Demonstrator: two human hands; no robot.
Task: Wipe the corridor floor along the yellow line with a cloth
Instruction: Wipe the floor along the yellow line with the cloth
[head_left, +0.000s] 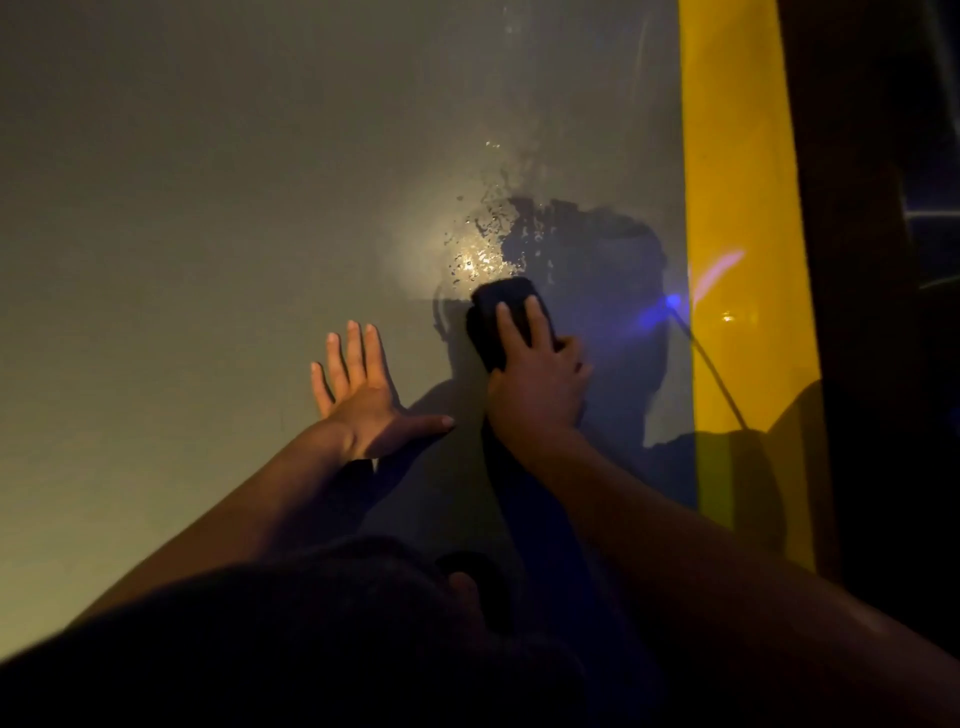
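Wiping in progress; cloth (506, 319) on grey floor (208, 208), left of the yellow line (737, 208).

The dark cloth is gripped under the right hand (535, 384), fingers curled over its top; it is pressed to the floor, its long axis running forward, roughly parallel to the line, which lies near on the right; a wet patch (483, 244) is seen just ahead of the cloth, touching its front edge; the left hand (358, 395) is laid flat, fingers spread, holding nothing, just beside the right; a forward stroke is judged likely.
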